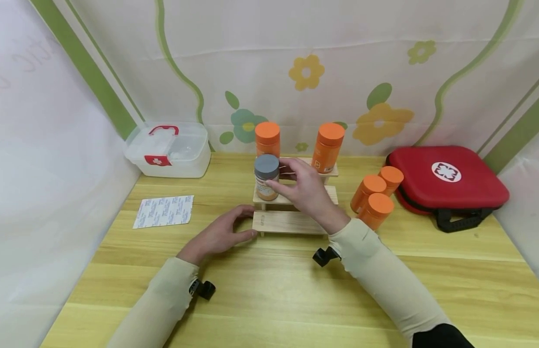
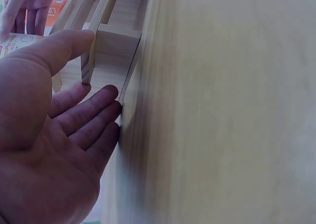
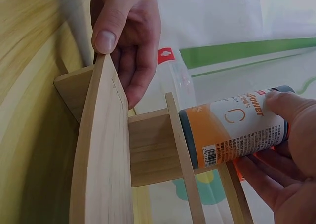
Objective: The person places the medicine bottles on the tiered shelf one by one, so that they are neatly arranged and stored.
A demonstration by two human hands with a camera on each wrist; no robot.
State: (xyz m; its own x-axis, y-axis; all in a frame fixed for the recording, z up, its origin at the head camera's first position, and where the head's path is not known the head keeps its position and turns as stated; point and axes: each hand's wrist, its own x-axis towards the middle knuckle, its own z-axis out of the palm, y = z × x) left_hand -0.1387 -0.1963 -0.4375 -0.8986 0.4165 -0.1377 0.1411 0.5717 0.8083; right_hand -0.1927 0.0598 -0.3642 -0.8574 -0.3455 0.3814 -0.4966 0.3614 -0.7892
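A three-tier wooden rack (image 1: 291, 223) stands mid-table. My left hand (image 1: 221, 233) grips the left end of its lowest step, thumb at the front edge and fingers around the end, as the right wrist view shows. With thumb and fingers, my right hand (image 1: 307, 191) holds a grey-capped pill bottle (image 3: 232, 128) with an orange-and-white label. The bottle is upright at the left end of the middle step, its base right at the board. On the top step are two orange bottles, one at the left (image 1: 267, 135) and one at the right (image 1: 327, 147).
Right of the rack, three orange-capped bottles (image 1: 373, 208) stand grouped beside a red first-aid case (image 1: 452, 179) with a black handle. A clear plastic first-aid box (image 1: 173, 150) sits at the back left. In front of it lies a silvery blister pack (image 1: 164, 211). A printed curtain hangs behind.
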